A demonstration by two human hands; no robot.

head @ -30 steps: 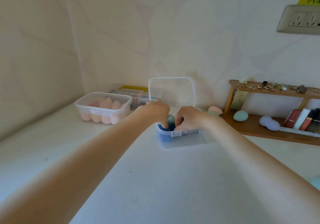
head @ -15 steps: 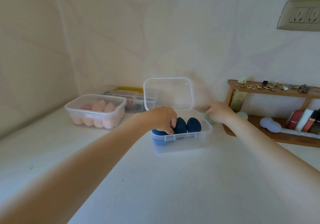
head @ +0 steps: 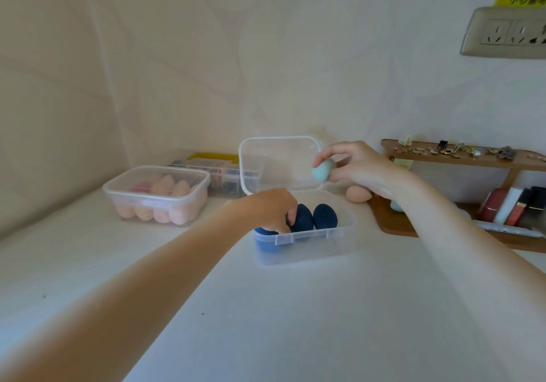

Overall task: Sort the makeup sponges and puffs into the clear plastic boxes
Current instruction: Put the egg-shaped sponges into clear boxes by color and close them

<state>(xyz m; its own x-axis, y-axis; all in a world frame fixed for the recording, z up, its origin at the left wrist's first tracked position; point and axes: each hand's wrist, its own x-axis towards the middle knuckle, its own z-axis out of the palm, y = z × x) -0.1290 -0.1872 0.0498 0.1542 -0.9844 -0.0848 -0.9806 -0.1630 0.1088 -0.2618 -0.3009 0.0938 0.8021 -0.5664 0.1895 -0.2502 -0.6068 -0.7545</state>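
Observation:
A clear plastic box stands open at the table's middle, its lid upright behind it. Dark blue sponges sit inside. My left hand reaches into the box's left side, its fingers curled on a dark blue sponge. My right hand is raised above the box's back right corner and pinches a light blue-green sponge. A second clear box, at the left, holds several pink sponges. A peach sponge lies on the table beside the open box.
A wooden shelf at the right carries small trinkets above and cosmetics below. Another clear case with a yellow part stands behind the pink box. Walls close the back and left. A wall socket is at upper right.
My right hand left the box, reached to the shelf side, and now has lifted a light blue-green sponge above the box. My left hand stays in the box on the dark sponges.

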